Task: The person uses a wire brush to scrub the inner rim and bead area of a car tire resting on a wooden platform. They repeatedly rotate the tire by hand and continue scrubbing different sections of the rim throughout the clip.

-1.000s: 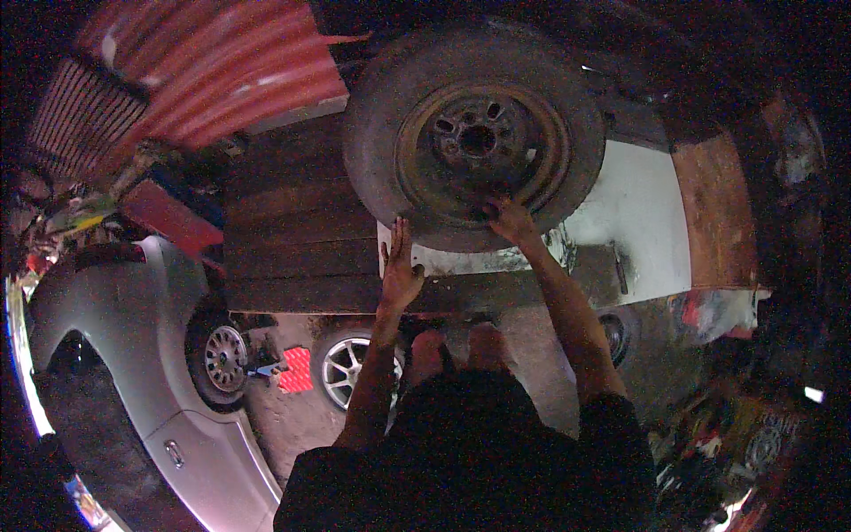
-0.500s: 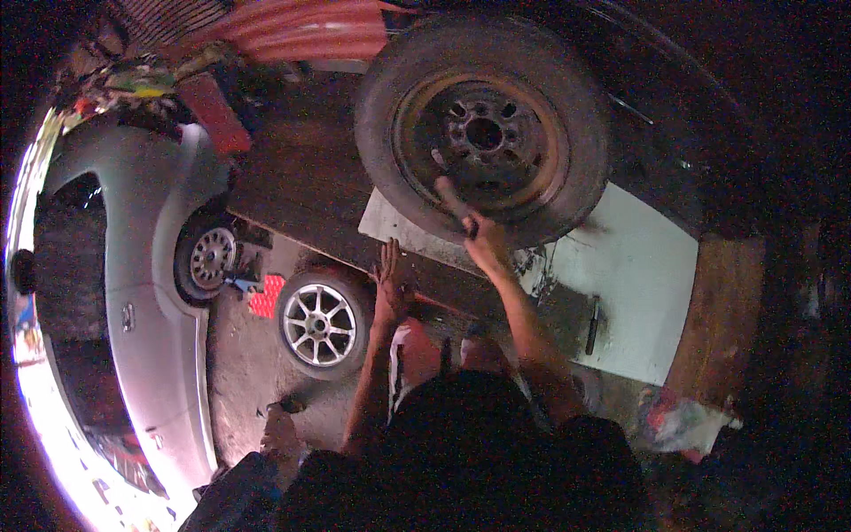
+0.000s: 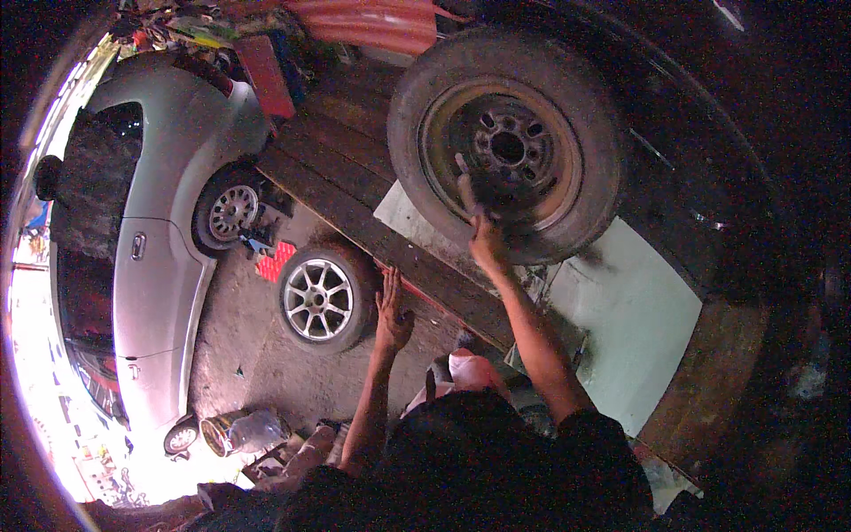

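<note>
A large worn tyre (image 3: 409, 191) on a rusty dark steel rim (image 3: 567, 182) rests over a wooden bench (image 3: 355, 208) and a white board (image 3: 634, 310). My right hand (image 3: 487, 248) is at the tyre's near edge, closed round a stick-like hand tool (image 3: 467, 191). Its pale tip overlaps the lower left of the rim; the exact kind of tool is too blurred to tell. My left hand (image 3: 390, 319) hovers near the bench's front edge with its fingers stretched out, holding nothing.
A tyre with a silver spoked wheel (image 3: 317, 300) lies on the floor left of my left hand, near a red patterned piece (image 3: 276, 261). Farther left stands a silver car (image 3: 160, 266). A tub (image 3: 226, 434) sits at the lower left; a red box (image 3: 264, 75) is beyond the bench.
The view has swung, so the tyre and bench appear farther right and lower. My right hand keeps the tool at the rim. My left hand stays outstretched.
</note>
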The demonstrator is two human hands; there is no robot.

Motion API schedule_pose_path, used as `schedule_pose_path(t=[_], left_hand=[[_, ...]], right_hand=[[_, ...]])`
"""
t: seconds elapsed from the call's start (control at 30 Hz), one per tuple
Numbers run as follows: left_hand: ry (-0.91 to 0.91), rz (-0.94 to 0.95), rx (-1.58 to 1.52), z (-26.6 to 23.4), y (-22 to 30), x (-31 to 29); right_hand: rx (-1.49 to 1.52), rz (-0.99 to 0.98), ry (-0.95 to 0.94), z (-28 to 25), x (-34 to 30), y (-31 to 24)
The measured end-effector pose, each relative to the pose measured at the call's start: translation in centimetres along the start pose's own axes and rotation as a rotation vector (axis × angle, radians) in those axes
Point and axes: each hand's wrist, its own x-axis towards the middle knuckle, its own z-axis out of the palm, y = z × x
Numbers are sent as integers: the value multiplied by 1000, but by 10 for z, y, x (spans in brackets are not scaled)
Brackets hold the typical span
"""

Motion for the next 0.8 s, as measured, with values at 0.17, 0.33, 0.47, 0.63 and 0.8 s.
schedule_pose_path(t=[0.17,0.33,0.47,0.63,0.8], left_hand=[[29,-60,26,1,5,1],[8,-48,-13,11,7,3],[48,-53,-30,13,-1,-1],[17,-43,-4,15,0,12],[53,-30,-12,18,0,12]], right_hand=[[71,104,-88,6,3,-5],[-209,-126,56,15,-10,-2],[132,82,-276,-15,11,-7],[127,274,-347,-7,-1,-5],[15,96,-235,7,-9,-4]])
